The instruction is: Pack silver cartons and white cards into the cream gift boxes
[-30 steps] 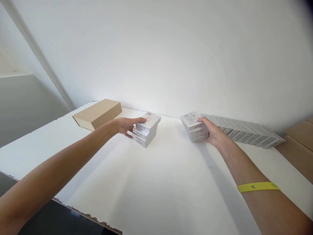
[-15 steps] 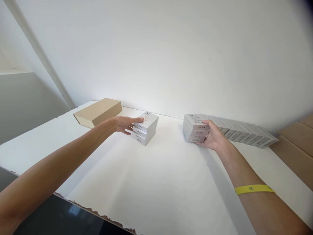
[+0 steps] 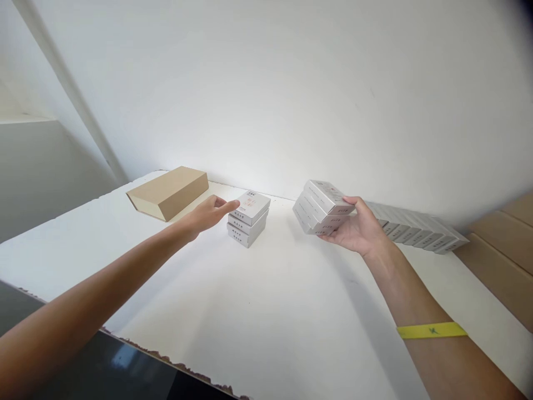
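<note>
Near the middle of the white table, several small white boxes with dark and red print form a stack (image 3: 249,218). My left hand (image 3: 210,214) is at its left side, the thumb stretched out to the top box's near left corner; whether it touches I cannot tell. That hand holds nothing. To the right, my right hand (image 3: 358,228) grips another stack of white boxes (image 3: 322,206) between thumb on top and fingers underneath. This stack is tilted and raised off the table, its layers slightly shifted.
A row of similar white boxes (image 3: 420,228) leans along the wall at the right. Brown cardboard (image 3: 503,250) lies beyond it at the right edge. At the back left rests a closed tan box (image 3: 169,191). The table's chipped front edge (image 3: 166,362) runs across the lower left.
My right hand has lifted its stack of boxes and tilted it, moving it slightly left. My left hand's fingers have come away from the side of the middle stack.
</note>
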Available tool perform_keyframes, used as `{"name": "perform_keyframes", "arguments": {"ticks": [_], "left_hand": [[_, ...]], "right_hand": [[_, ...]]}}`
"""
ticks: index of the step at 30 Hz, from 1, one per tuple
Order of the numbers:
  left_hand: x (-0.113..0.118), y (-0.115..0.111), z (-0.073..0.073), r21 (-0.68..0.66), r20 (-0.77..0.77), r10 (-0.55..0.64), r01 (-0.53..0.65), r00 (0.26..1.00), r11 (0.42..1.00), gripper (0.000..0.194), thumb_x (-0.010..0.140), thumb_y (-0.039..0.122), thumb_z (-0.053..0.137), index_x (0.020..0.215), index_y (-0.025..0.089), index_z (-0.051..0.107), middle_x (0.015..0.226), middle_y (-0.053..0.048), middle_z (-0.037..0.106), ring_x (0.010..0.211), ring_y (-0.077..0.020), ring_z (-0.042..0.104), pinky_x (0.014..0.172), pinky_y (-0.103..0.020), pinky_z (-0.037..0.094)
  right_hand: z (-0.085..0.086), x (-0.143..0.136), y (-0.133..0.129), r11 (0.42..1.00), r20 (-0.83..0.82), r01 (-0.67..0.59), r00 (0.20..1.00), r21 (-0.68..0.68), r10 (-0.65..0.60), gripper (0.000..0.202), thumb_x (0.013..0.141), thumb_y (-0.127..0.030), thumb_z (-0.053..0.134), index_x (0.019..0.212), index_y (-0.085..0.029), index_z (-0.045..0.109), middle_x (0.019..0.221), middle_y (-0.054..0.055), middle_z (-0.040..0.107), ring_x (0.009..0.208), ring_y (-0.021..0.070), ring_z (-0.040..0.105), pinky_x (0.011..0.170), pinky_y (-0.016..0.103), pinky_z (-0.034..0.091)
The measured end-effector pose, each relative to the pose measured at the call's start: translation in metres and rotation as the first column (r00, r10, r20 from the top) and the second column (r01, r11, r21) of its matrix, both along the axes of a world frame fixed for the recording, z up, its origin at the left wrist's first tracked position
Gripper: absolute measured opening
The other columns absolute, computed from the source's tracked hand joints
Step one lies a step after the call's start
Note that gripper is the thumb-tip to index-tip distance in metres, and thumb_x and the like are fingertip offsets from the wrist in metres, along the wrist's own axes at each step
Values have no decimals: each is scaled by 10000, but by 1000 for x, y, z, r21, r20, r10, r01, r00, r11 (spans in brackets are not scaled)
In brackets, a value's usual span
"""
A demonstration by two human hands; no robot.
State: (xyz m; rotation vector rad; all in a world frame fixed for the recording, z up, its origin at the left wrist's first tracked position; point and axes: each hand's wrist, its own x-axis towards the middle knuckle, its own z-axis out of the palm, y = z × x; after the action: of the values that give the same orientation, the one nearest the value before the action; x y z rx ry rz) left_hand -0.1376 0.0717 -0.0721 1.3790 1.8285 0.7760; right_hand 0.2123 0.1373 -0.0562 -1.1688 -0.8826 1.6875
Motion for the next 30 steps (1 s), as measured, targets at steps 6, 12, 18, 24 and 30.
{"name": "perform_keyframes", "arguments": {"ticks": [6,12,18,24,30], "left_hand": [[25,-82,-22,219,-31,108,-99,994,971,513,815,637,568,1132,252,446,1454,-110,473,1352,-293,454,1103,-452,401],[50,-147,-53,111,40,153,-157,987,981,378,838,585,550,1091,331,428,1540,-45,363,1345,-351,455,1031,-563,458],[52,-164,-56,125,63,227,-234,972,964,324,827,568,542,1019,328,441,1529,-33,373,1373,-357,420,1046,-581,433],[48,-166,-58,112,51,216,-221,975,969,319,837,559,533,1033,324,442,1550,-40,337,1391,-370,386,1041,-597,428],[52,-166,-62,91,44,171,-174,984,981,341,830,572,513,1039,311,445,1545,-46,331,1392,-360,367,1043,-565,413]], "right_hand": [[37,-46,7,978,-36,-148,987,149,155,340,814,-453,572,1093,-259,573,1102,91,624,1054,315,595,835,458,537],[55,-101,14,954,121,-275,958,120,260,378,826,-486,541,1135,-268,558,1089,81,585,1006,290,575,801,424,541],[56,-129,17,940,242,-324,925,106,291,335,815,-496,563,1024,-235,582,967,87,561,903,273,556,779,417,542],[63,-138,18,927,288,-361,903,104,319,305,824,-502,573,950,-226,592,858,68,532,825,252,536,790,437,543],[58,-143,20,922,303,-367,899,125,316,350,831,-583,587,871,-236,565,791,39,492,696,199,489,756,389,554]]}}
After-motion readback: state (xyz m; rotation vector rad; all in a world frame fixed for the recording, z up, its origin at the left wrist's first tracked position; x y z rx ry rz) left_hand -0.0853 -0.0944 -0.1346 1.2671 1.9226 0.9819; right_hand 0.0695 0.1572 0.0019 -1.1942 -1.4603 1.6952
